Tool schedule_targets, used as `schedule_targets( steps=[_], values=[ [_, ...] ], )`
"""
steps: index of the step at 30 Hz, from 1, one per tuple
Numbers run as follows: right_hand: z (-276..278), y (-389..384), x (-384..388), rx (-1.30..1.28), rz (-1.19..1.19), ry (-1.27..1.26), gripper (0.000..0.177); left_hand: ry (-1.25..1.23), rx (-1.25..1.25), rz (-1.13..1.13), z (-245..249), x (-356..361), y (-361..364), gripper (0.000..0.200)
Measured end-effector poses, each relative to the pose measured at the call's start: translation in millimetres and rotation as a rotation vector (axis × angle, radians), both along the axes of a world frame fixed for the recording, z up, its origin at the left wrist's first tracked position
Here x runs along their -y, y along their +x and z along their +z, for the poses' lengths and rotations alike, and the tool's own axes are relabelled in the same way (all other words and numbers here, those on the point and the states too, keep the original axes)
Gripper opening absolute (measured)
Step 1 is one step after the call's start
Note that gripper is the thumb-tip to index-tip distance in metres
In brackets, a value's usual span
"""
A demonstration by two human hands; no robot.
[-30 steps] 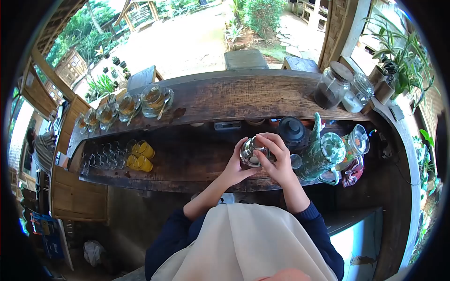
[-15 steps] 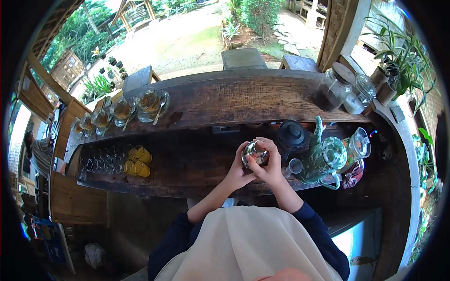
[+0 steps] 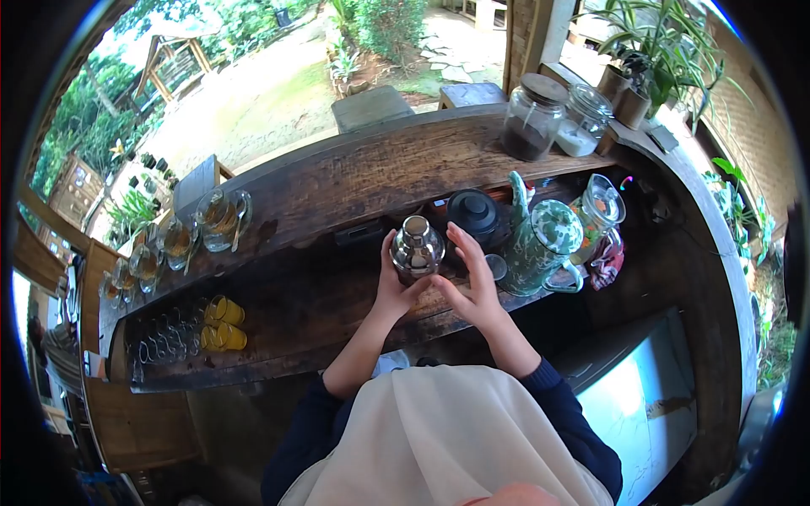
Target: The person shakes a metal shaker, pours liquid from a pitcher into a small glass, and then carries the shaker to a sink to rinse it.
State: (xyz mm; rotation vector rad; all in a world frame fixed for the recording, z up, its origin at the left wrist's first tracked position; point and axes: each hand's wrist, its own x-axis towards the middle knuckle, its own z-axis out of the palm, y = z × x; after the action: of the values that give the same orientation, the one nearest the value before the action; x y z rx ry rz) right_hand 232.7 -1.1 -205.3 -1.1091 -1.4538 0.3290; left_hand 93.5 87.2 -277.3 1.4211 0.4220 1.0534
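Note:
A shiny metal shaker [image 3: 417,246] with a domed cap stands upright between my hands, over the lower wooden shelf. My left hand [image 3: 393,287] is wrapped round its left side. My right hand [image 3: 472,282] is on the right, its fingers spread and raised off the metal, with the thumb close to the shaker's base. Whether that thumb touches the shaker is hard to tell. Just behind my right hand are a dark lidded pot [image 3: 474,212] and a small clear glass [image 3: 495,267].
A green speckled pitcher [image 3: 540,244], a glass jug [image 3: 601,207] and a red cloth [image 3: 606,260] are at the right. Lidded jars [image 3: 535,118] stand on the upper counter [image 3: 354,173]. Yellow cups [image 3: 224,325] and several glasses are at the left.
My right hand has opened away from the shaker, which both hands enclosed before. The shaker now appears upright and further left. The whole view has turned and shifted.

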Motion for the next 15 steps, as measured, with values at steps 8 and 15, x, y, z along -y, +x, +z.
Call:
schedule_targets(
  steps=[8, 15],
  values=[
    [2.0, 57.9, 75.2, -0.265, -0.335, 0.278, 0.035, 0.003, -0.045, 0.062, 2.0, -6.4, 6.9, 0.109],
    [-18.0, 90.8, 105.6, -0.244, -0.63, 0.206, 0.033, 0.028, -0.109, 0.108, -7.7, -3.8, 4.8, 0.09]
  ],
)
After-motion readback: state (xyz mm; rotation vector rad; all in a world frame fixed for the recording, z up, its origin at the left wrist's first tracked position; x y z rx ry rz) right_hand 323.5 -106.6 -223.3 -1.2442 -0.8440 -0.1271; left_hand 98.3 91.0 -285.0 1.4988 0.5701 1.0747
